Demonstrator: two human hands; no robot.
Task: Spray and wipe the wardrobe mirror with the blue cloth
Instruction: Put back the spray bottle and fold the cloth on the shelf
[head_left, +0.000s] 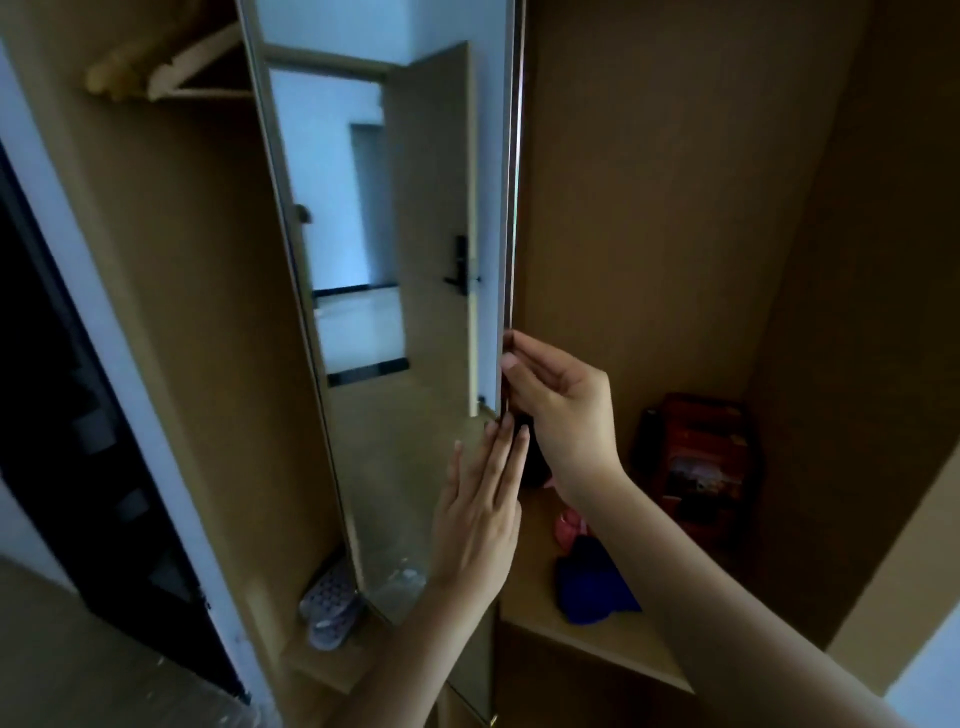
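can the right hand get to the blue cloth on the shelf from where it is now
Probably yes. The right hand grips the mirror edge directly above the blue cloth, which lies uncovered on the shelf; it must let go first.

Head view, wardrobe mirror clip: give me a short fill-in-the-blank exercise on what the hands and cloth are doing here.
1. The left hand lies with straight fingers on the ____.
2. The right hand grips the mirror's ____ edge.
3. The blue cloth lies on the wardrobe ____, held by neither hand.

Missing words: mirror; right; shelf.
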